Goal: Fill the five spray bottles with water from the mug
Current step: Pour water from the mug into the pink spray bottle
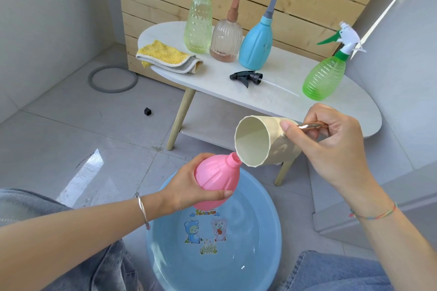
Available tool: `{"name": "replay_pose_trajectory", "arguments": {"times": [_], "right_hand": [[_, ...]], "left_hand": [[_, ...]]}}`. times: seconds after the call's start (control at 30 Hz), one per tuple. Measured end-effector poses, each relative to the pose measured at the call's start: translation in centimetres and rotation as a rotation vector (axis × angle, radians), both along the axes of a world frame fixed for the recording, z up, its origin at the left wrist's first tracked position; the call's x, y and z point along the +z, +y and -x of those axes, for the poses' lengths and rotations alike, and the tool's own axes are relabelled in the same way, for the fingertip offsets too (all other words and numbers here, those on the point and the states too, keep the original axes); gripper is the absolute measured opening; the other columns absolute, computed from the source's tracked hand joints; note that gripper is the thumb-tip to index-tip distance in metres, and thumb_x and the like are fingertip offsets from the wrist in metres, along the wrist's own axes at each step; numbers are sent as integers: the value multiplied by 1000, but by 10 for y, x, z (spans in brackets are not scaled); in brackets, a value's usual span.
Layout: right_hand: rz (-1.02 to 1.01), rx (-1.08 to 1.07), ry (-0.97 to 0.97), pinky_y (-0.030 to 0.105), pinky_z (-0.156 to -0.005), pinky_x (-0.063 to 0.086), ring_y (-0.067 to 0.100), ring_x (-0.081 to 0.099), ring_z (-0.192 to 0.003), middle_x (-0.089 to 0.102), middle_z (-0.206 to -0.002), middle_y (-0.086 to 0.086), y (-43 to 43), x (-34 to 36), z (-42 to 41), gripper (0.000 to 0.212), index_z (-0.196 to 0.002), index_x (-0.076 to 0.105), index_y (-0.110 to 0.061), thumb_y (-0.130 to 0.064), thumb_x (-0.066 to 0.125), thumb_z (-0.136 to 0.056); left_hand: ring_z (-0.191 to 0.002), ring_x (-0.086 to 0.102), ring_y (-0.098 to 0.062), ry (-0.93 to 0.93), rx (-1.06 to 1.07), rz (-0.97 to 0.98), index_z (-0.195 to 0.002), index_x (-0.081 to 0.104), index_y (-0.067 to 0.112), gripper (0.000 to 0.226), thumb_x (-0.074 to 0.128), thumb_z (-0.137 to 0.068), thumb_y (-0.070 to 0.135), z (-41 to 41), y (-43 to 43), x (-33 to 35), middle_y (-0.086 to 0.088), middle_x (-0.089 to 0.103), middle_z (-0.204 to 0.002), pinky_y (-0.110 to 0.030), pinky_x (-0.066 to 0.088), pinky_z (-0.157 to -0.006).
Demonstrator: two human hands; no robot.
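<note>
My left hand [189, 188] grips a pink bottle [216, 177] with no spray head, tilted over a blue basin [264, 231] of water. My right hand [331, 146] holds a cream mug [257, 142] by its copper handle, tipped so its rim touches the bottle's open neck. On the white table [279, 78] stand a tall pale green spray bottle [198, 23], a clear ribbed one [225, 40], a blue one [256, 45] and a bright green one [325, 77]. A loose black spray head [247, 77] with its tube lies between them.
A folded yellow cloth [165, 56] lies on the table's left end. On the tiled floor are a grey ring [113, 78] and a small black cube [147, 111]. A wooden slat wall stands behind the table. My knees in jeans flank the basin.
</note>
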State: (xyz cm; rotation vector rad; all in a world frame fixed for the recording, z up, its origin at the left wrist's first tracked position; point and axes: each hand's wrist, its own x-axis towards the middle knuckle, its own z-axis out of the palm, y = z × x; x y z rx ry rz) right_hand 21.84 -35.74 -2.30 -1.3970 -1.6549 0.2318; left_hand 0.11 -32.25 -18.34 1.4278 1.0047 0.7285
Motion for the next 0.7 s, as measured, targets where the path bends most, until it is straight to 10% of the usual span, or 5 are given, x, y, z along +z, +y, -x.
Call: {"name": "replay_pose_trajectory", "arguments": {"times": [0.7], "right_hand": [[-44,49,-65,14,-56,27,6,34,-56,37,-61,-2,2,-2,0,41,-55,39,-14,-32,68,-77]], "left_hand": [[-99,65,-6,14,-5,2,-118,55,40,83,89,-43,53,0,0,-2,13,65,-110,-32,59,-83]]}}
